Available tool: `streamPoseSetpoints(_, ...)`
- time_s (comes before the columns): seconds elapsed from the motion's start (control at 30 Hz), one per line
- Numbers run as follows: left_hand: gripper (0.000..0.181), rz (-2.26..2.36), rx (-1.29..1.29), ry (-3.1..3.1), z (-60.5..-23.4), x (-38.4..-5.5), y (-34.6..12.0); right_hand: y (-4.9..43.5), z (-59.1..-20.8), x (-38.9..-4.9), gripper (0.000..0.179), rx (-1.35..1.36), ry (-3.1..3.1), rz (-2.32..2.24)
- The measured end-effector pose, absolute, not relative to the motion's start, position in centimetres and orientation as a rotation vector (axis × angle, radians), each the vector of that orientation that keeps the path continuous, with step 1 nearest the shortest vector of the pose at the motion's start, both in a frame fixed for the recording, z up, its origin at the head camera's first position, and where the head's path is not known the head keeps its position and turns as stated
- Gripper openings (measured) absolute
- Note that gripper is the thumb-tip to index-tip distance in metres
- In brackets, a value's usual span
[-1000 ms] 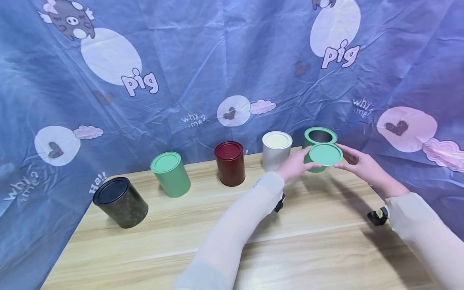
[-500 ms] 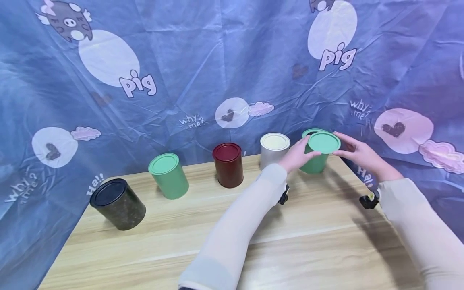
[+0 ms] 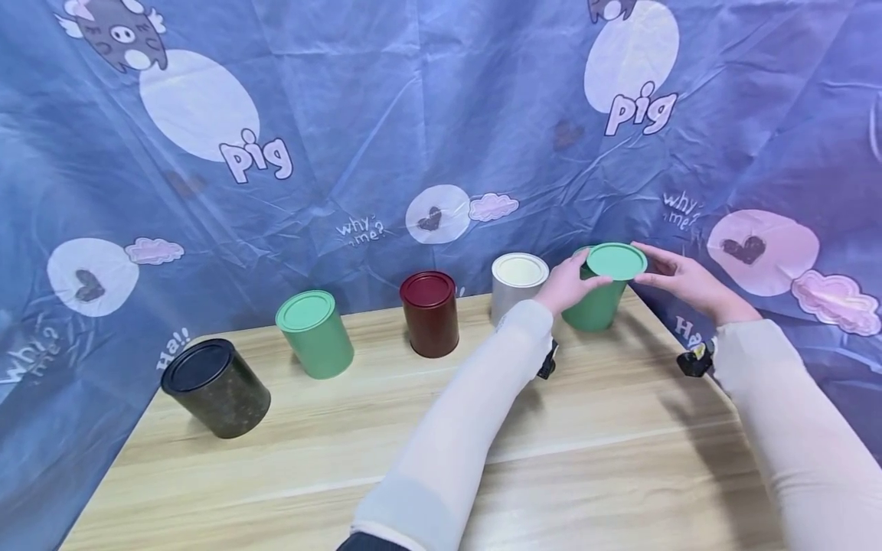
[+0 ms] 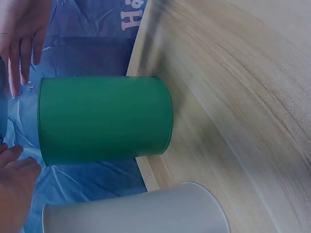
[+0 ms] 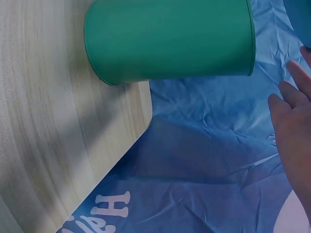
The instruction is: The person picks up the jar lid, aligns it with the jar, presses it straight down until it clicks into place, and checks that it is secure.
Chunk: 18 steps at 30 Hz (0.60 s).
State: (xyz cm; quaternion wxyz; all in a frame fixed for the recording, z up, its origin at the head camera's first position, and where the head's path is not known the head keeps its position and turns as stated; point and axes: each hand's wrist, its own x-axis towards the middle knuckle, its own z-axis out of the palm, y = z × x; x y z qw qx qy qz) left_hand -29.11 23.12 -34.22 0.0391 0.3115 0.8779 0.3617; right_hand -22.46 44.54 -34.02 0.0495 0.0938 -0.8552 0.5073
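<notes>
Both hands hold a round light-green can lid (image 3: pixel 616 261) by its rim. The left hand (image 3: pixel 569 284) grips its left side and the right hand (image 3: pixel 682 281) its right side. Below stands a darker green can (image 3: pixel 591 312), upright near the table's back right corner; from the head the lid covers most of its mouth. In the left wrist view a gap shows between the lid's edge (image 4: pixel 3 99) and the can's top, so the lid hangs above it. The right wrist view shows the can's side (image 5: pixel 170 41) and the right hand's fingers (image 5: pixel 291 92) beyond the top.
A white can (image 3: pixel 518 279) stands close left of the green one, partly behind the left hand. Further left come a dark red can (image 3: pixel 430 315), a second green can (image 3: pixel 317 337) and a black can (image 3: pixel 219 390), all lidded. Blue printed cloth (image 3: pixel 358 138) hangs behind the wooden table (image 3: pixel 276 482).
Both hands have carried the lid away from the body, over the green can. The can's dark opening, visible a second ago, is now hidden behind the lid. The other cans stay put.
</notes>
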Motion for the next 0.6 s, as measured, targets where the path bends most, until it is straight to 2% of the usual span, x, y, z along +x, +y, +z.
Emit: streamPoseSetpoints(0.6,0.068,1.064,0.869,2.731,-34.6,-30.5,24.4,45.1,-34.1,-24.2,0.066,0.097,-2.815,1.386)
